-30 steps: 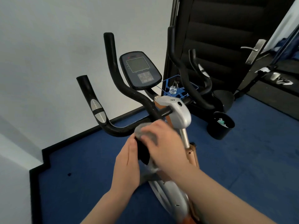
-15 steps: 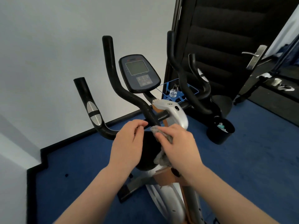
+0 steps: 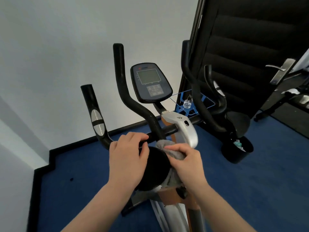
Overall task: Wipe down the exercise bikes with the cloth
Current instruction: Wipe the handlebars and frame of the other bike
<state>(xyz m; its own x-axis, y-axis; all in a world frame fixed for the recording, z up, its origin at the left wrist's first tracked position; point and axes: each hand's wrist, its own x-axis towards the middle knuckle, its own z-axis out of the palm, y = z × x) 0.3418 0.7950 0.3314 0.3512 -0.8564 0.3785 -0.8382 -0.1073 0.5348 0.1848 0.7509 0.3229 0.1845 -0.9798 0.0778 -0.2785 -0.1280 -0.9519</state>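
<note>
Right hand (image 3: pixel 187 164) fingers clench grey cloth (image 3: pixel 173 154) – left hand (image 3: pixel 127 158) curled, grip unclear

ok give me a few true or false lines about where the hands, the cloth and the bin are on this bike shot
1. The right hand grips the grey cloth. True.
2. The left hand holds the cloth. False: it holds no cloth; it sits at the black round part with its fingers by the handlebar.
3. The console screen is lit with numbers. False: it looks dark and blank.
4. A black bin stands on the blue floor to the right of the bike. True.
5. The cloth is draped over the top of the left handlebar. False: it is bunched below the crossbar, beside the silver stem cover.
</note>
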